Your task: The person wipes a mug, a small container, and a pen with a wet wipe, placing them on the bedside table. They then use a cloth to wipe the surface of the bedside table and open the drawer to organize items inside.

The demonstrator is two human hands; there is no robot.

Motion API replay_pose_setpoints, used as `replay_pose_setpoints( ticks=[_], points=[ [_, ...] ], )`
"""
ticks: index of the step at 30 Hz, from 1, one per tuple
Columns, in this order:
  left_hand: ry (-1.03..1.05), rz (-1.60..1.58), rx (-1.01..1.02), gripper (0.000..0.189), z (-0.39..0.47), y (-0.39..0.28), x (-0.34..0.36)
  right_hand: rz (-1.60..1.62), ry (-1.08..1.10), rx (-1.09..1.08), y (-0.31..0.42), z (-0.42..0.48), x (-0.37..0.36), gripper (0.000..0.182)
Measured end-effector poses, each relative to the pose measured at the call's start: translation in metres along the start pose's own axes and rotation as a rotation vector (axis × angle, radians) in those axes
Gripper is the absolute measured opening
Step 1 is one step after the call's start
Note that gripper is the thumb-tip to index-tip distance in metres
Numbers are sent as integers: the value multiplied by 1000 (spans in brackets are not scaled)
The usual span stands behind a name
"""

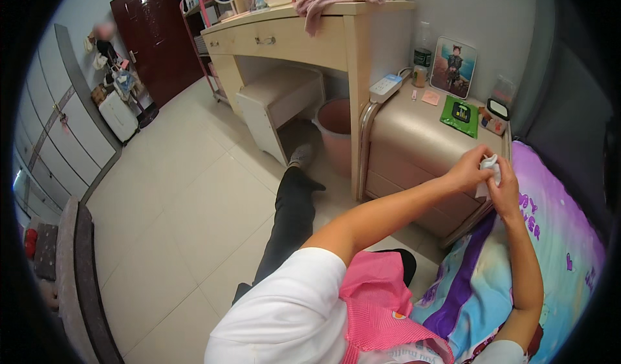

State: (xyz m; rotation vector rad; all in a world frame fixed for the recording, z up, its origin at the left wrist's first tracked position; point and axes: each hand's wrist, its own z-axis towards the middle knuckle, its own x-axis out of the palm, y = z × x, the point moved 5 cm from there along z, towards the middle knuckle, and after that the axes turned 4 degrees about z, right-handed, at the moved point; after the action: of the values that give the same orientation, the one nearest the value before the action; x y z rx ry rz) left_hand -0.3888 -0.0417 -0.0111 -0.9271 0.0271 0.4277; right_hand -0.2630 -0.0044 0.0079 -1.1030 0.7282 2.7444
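Observation:
Both of my hands meet at the right, in front of the nightstand's corner. My left hand [470,170] pinches a crumpled white wipe or tissue [491,165] from one side. From the other side my right hand [504,191] grips the same white piece, part of which hangs below the fingers. Just beyond them, on the nightstand [412,126], lies a green wipes packet [460,116] with a black lid. Beside it stands a small box with a dark-rimmed white top [496,115].
A framed picture [453,67], power strip [386,88] and pink paper [430,97] are on the nightstand. A pink bin [335,136] and stool [281,102] stand under the desk [310,41]. Colourful bedding [548,218] lies at the right.

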Motion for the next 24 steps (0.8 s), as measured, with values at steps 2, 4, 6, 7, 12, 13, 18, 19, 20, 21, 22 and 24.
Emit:
replay_pose_setpoints(
  ticks=[2, 4, 6, 7, 12, 13, 18, 19, 20, 21, 22, 24],
  points=[
    [22, -68, -124, 26, -1, 18, -22, 144, -13, -20, 28, 2, 4, 45],
    [113, -103, -209, 27, -2, 15, -30, 198, -23, -57, 41, -1, -1, 45],
    [289, 73, -150, 32, 2, -6, -37, 277, -12, 12, 34, -4, -3, 42],
    [372, 160, -127, 35, 2, -11, -46, 320, 1, 48, 31, -6, -1, 40],
    [-277, 754, 534, 30, 79, -132, -225, 450, -26, 184, 6, -10, -3, 31],
    [-409, 976, 606, 29, 94, -153, -262, 459, -13, 198, 1, -11, -1, 31],
    [-798, 1505, -116, 53, 148, -162, -400, 500, 74, 229, 2, -15, 8, 28],
    [-815, 1367, -227, 46, 158, -146, -422, 508, 93, 232, 3, -15, 8, 27],
    [-756, 1313, -281, 42, 169, -135, -436, 526, 124, 254, 1, -15, 9, 28],
    [-701, 1257, -331, 39, 180, -127, -451, 530, 110, 251, -1, -15, 7, 28],
    [-566, 1276, -328, 39, 192, -116, -455, 528, 97, 259, -6, -16, 5, 29],
    [-280, 1306, -333, 38, 200, -95, -464, 456, 89, 251, -8, -16, -1, 32]
  ],
)
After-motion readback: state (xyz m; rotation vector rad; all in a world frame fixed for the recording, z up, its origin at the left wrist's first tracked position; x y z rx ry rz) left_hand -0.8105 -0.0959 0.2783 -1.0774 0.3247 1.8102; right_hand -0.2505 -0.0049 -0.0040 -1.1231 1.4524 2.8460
